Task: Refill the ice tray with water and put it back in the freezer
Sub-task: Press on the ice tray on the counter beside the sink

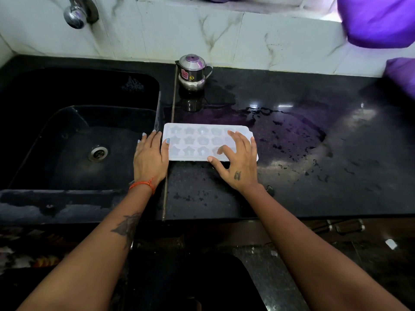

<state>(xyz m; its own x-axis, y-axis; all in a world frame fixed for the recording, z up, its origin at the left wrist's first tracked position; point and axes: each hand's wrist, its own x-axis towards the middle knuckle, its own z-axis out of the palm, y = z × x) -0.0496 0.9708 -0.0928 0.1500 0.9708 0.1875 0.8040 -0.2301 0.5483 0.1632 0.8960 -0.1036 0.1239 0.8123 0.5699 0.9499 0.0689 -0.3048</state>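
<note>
1. Right now the ice tray (203, 142) lies flat on the wet black worktop (292, 153), just right of the sink (78, 131), with its 3 rows of star-shaped cups facing up.
2. My left hand (150, 158) rests at the tray's 9 o'clock end, fingers spread and loose, thumb tip on the rim; it grips nothing and, I judge, only stops the tray sliding on the wet stone.
3. My right hand (238, 162) lies over the 3 o'clock end, fingers apart and arched, tips touching the top face, thumb at the near edge; it presses without clamping.
4. I think I keep the tray level so water in the cups would not spill; whether they are full I cannot tell.
5. Its long axis runs from 9 to 3 o'clock, parallel to the worktop's front edge, and the notched corner points toward 2 o'clock.
6. A small steel pot (193, 71) stands well apart at 12 o'clock, and the tap (76, 14) is at 10 o'clock.
</note>
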